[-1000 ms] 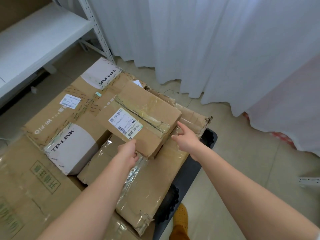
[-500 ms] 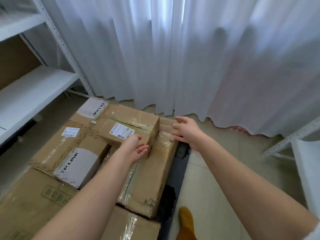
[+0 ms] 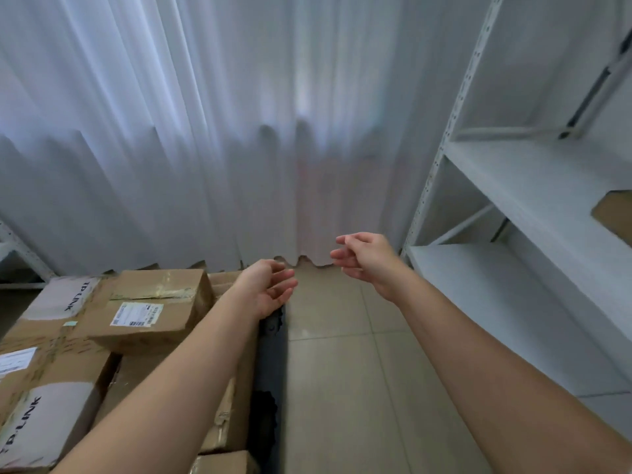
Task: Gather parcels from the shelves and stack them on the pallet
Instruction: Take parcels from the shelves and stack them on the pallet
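A small taped cardboard parcel [image 3: 154,309] with a white shipping label lies on top of the stack of brown parcels at the lower left. Under and beside it lie larger boxes, some marked TP-LINK [image 3: 44,425]. The black pallet [image 3: 270,357] shows as a dark edge along the stack's right side. My left hand [image 3: 268,289] hovers just right of the small parcel, empty, fingers loosely curled and apart. My right hand [image 3: 364,260] is raised over the floor, empty, fingers spread. One corner of a brown parcel [image 3: 614,213] shows on the shelf at the right edge.
A white metal shelf rack [image 3: 513,234] stands at the right with bare lower boards. A white curtain [image 3: 239,131] hangs across the back. Beige tiled floor [image 3: 342,371] runs between the pallet and the rack. Another rack leg [image 3: 20,258] shows at far left.
Both hands have let go of the small parcel, which now rests on the stack. The hands have lifted away to the right, and the view has swung up and right toward the rack.
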`<state>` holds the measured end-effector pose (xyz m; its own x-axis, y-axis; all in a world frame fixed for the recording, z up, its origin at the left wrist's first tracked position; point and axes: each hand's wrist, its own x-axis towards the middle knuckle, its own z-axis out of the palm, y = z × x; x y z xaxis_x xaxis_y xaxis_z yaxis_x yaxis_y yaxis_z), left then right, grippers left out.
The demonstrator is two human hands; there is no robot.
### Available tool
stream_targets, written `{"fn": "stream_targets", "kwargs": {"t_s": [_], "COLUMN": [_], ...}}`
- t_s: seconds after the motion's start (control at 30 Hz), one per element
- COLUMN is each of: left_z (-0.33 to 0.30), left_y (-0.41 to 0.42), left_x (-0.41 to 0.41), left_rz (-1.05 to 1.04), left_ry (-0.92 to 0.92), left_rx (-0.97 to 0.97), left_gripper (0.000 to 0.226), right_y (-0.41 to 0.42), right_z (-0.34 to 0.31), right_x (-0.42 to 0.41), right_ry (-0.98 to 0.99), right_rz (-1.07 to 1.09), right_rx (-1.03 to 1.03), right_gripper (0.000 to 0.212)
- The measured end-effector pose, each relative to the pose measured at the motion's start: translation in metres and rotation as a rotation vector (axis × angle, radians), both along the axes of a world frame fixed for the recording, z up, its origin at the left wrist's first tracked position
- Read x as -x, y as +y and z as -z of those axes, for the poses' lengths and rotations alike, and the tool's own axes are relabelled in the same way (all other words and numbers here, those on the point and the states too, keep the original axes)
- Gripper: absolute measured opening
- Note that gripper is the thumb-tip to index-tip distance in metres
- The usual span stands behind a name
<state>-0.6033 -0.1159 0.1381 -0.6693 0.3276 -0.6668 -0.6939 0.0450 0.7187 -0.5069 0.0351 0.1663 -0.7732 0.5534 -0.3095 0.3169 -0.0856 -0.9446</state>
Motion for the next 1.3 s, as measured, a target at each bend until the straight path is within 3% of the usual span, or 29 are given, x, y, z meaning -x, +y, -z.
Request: {"fn": "stream_targets", "kwargs": {"t_s": [0.23,0.43,0.63,0.87,1.07,1.3], "left_z": [-0.029,-0.05,-0.066,-0.044,0.018,0.001], "left_y": [0.053,0.086,0.109,0.102,0.055,0.043], "left_x": [-0.146,-0.286,-0.38,-0.509,-0.601,-0.725], "left_rz": [0.2,0.413,0.581,0.864,1.051,1.275], "left_ry": [0.029,0.046,0.105,0.048,-0.063,-0.066], "left_rx": [-0.056,-0.054,-0.034,-0.068,0.092,0.037], "left_gripper": [0.017,0.014,0.018,0.022,0.02,0.015], "right_y": [0.031,0.045,0.027,-0.034,-0.117,-0.195], "right_z": [-0.027,-0.027,-0.02,0.01,0.051,0.059], "right_x": [-0.18,-0.334,-0.454,-0.591,-0.695,-0.848], "right_ry": [0.088,0.081,0.076,0.026,-0.055,-0.1], "right_rz": [0.326,0.596,0.732,1.024,1.185,1.507], "right_rx": [0.038,0.053,0.114,0.124,0.217,0.241], "right_gripper": [0.05,0.048,0.043,0.044,0.034,0.039]}}
